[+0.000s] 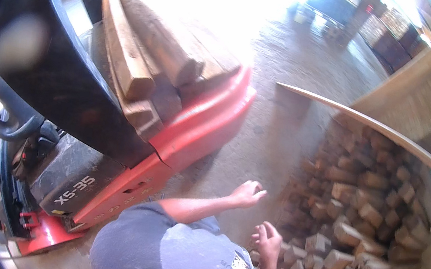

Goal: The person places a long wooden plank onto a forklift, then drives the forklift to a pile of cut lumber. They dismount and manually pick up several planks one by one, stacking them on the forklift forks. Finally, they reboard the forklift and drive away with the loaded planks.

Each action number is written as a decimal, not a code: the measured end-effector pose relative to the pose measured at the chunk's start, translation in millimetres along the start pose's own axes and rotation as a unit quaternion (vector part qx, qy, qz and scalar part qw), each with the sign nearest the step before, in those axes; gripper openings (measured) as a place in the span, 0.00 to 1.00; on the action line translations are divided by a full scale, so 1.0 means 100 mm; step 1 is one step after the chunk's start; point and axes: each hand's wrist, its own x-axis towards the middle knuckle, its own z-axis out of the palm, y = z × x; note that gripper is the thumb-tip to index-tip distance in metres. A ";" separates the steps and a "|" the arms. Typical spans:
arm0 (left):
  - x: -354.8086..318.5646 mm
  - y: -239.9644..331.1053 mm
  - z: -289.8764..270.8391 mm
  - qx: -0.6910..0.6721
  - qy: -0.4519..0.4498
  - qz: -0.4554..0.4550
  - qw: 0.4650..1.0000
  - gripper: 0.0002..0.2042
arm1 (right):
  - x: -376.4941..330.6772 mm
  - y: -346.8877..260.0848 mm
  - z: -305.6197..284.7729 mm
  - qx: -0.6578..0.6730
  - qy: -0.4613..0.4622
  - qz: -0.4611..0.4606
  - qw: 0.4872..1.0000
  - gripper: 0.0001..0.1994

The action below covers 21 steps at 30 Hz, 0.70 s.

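Note:
My left hand [248, 195] is held out over the concrete floor, between the forklift and the wood pile. Its fingers are loosely bent, and I see nothing in them. Lower and closer to the pile is my right hand [268, 240], with half-curled fingers a little apart and no object showing. It appears in front of a heap of short cut wood blocks [345, 232]; whether it touches any block I cannot tell. The two hands are apart from each other.
On my left stands a red and black forklift [200, 127], with several wooden beams [126, 64] lying on its rear. A thin wooden panel edge [376, 127] borders the heap at the far right. Beyond it are a post [359, 20] and a parked vehicle [330, 7].

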 end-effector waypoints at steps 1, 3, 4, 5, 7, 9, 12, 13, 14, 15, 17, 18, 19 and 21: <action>-0.09 -0.26 -0.16 -0.043 0.021 -0.026 0.998 0.27 | 0.28 -0.36 0.12 -0.086 -0.020 -0.025 0.996 0.27; -0.19 -0.65 -0.47 -0.059 0.073 -0.074 0.993 0.26 | 0.82 -1.30 0.42 -0.235 -0.071 -0.154 0.957 0.30; -0.25 -0.77 -0.60 -0.063 0.091 -0.102 0.989 0.26 | 1.00 -1.80 0.68 -0.211 -0.070 -0.262 0.939 0.31; -0.29 -0.83 -0.72 -0.066 0.104 -0.127 0.984 0.26 | 1.13 -2.31 0.96 -0.202 -0.053 -0.324 0.923 0.33; -0.34 -0.85 -0.92 -0.097 0.125 -0.148 0.976 0.25 | 1.20 -3.20 1.55 -0.141 -0.113 -0.427 0.886 0.44; -0.36 -0.77 -1.09 -0.114 0.145 -0.136 0.973 0.25 | 1.15 -3.81 2.18 -0.112 -0.164 -0.439 0.876 0.54; -0.32 -0.69 -1.27 -0.141 0.154 -0.080 0.975 0.24 | 0.95 -4.10 2.76 -0.131 -0.137 -0.474 0.860 0.50; -0.29 -0.69 -1.30 -0.138 0.162 -0.084 0.974 0.24 | 0.92 -4.12 2.85 -0.150 -0.111 -0.473 0.861 0.42; -0.23 -0.70 -1.33 -0.137 0.173 -0.087 0.971 0.24 | 0.87 -4.10 2.90 -0.131 -0.093 -0.467 0.870 0.39; -0.18 -0.72 -1.33 -0.139 0.185 -0.090 0.969 0.24 | 0.85 -4.08 2.91 -0.112 -0.073 -0.471 0.872 0.37; -0.02 -0.77 -1.32 -0.069 0.147 -0.117 0.980 0.28 | 0.81 -4.08 2.88 -0.059 -0.094 -0.484 0.868 0.35; 0.07 -0.77 -1.30 -0.098 0.146 -0.069 0.982 0.29 | 0.81 -4.12 2.83 -0.052 -0.130 -0.473 0.870 0.36; 0.16 -0.74 -1.30 -0.106 0.145 -0.019 0.984 0.29 | 0.80 -4.17 2.75 -0.048 -0.155 -0.433 0.887 0.36; 0.32 -0.57 -1.33 -0.103 0.142 0.084 0.981 0.29 | 0.79 -4.29 2.47 -0.086 -0.147 -0.422 0.890 0.35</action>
